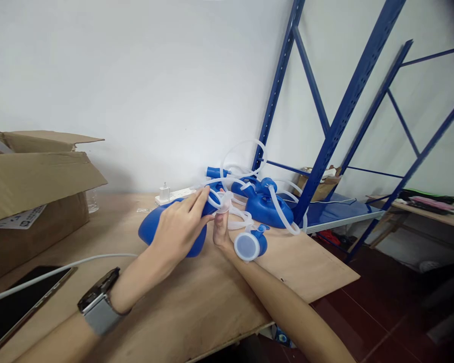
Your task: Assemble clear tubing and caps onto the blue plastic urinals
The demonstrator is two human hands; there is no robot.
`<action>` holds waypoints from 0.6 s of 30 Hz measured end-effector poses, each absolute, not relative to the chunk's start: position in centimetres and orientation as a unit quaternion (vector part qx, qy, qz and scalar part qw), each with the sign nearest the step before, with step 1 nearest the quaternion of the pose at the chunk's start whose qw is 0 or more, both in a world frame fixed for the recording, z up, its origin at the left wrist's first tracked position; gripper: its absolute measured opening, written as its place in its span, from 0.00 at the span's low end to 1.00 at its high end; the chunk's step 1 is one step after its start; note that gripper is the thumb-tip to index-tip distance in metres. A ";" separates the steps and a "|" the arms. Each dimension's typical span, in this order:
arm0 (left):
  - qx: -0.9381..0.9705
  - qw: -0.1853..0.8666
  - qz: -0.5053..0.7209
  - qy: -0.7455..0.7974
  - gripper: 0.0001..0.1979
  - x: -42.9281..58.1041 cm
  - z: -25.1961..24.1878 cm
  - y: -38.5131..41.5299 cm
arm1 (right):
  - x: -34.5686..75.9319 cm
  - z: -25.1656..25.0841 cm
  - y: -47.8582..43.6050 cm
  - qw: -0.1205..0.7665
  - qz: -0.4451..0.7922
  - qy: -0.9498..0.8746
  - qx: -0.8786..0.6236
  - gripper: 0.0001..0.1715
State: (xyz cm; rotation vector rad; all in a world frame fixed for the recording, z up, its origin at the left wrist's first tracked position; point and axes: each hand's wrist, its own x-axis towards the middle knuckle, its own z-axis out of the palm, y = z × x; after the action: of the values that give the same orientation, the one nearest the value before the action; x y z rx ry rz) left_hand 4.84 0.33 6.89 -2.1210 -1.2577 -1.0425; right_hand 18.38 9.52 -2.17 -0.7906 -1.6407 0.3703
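Observation:
A blue plastic bottle [150,225] lies on its side on the table, its mouth toward the right. My left hand [181,219] is wrapped over its neck, wearing a watch at the wrist. At the mouth, my right hand [221,227] grips a translucent white cap [224,200] with its fingers, which are partly hidden behind it. The cap is against or very close to the mouth; I cannot tell whether it is seated. Just right of my right wrist lies a blue fitting with a white round end [247,246].
Behind my hands are another blue bottle [267,210], clear tubing [282,214] and a blue cylinder [216,172]. A power strip [174,195] lies near the wall. A cardboard box [38,186] and a tablet [26,302] are at left. Blue shelving [340,121] rises at right.

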 end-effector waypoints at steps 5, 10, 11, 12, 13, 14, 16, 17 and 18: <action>-0.774 0.290 -0.368 -0.425 0.25 5.9 5.9 0.1 | 18.3 -1.3 8.9 0.684 0.238 -0.645 -0.243 0.60; -0.786 0.296 -0.375 -0.393 0.26 5.2 5.3 0.3 | 18.6 0.2 7.7 0.682 0.269 -0.646 -0.212 0.70; -0.789 0.289 -0.377 -0.390 0.26 5.0 5.2 0.4 | 18.6 0.5 7.6 0.683 0.274 -0.644 -0.207 0.71; -0.790 0.282 -0.380 -0.390 0.27 4.8 5.1 0.6 | 18.7 0.6 7.5 0.684 0.279 -0.642 -0.205 0.70; -0.791 0.276 -0.381 -0.390 0.28 4.7 5.0 0.7 | 18.6 0.7 7.5 0.684 0.284 -0.640 -0.205 0.69; -0.794 0.269 -0.382 -0.389 0.30 4.7 4.9 0.8 | 18.6 0.8 7.5 0.685 0.290 -0.636 -0.206 0.66; -0.809 0.247 -0.375 -0.379 0.35 4.6 4.8 0.8 | 18.5 0.7 7.9 0.694 0.305 -0.617 -0.209 0.55; -0.820 0.233 -0.366 -0.373 0.39 4.5 4.8 0.7 | 18.4 0.6 8.2 0.702 0.315 -0.603 -0.211 0.49; -0.831 0.219 -0.356 -0.367 0.43 4.4 4.7 0.7 | 18.4 0.5 8.5 0.710 0.326 -0.586 -0.214 0.43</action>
State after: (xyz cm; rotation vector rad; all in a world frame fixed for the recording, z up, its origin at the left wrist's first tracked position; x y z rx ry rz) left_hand 4.43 0.66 4.71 -2.3001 -1.0167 -0.9849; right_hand 18.36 8.48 0.46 -0.4744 -1.3009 0.7222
